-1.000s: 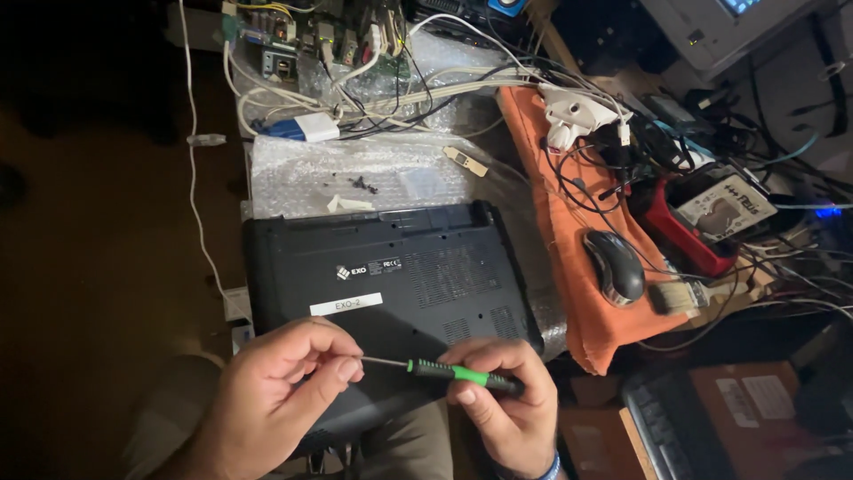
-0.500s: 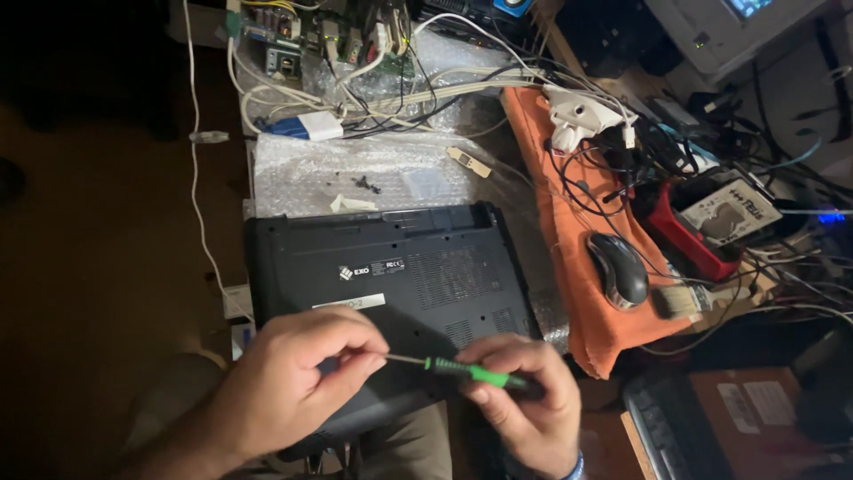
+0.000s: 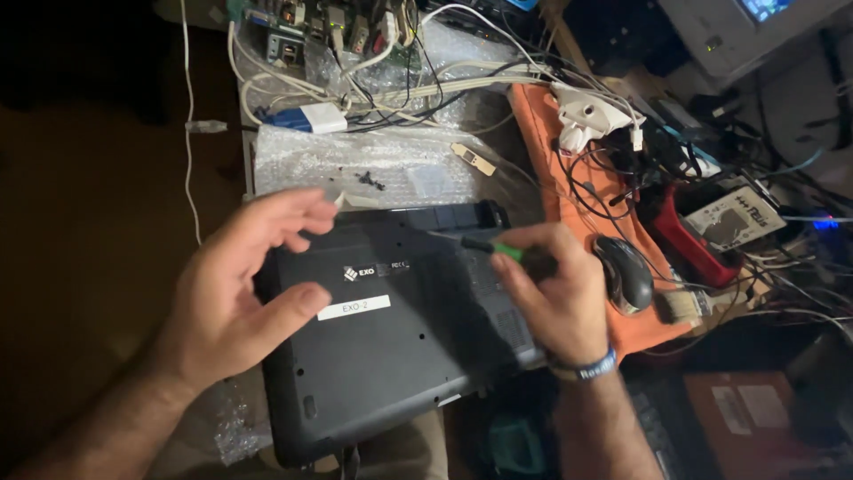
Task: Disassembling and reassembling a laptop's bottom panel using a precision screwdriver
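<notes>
**One laptop, one screwdriver, two hands over the base**

One black laptop [image 3: 391,329] lies upside down, its underside facing up, and serves as the landmark. Over its left edge hovers the left hand [image 3: 235,298], empty, fingers spread and loosely curled, touching nothing. At its right edge the right hand [image 3: 555,298] pinches one green-handled screwdriver [image 3: 489,248] between thumb and fingertips, the shaft pointing left toward the laptop's far edge. The step looks like unscrewing the base panel; the tip seems lifted off the case, so the next move calls for seating it squarely in a screw head. Just beyond the laptop, a few small dark screws [image 3: 370,180] rest on one sheet of bubble wrap [image 3: 355,160]. To the right of the laptop lies one black mouse [image 3: 625,274] on one orange cloth [image 3: 577,187].
</notes>
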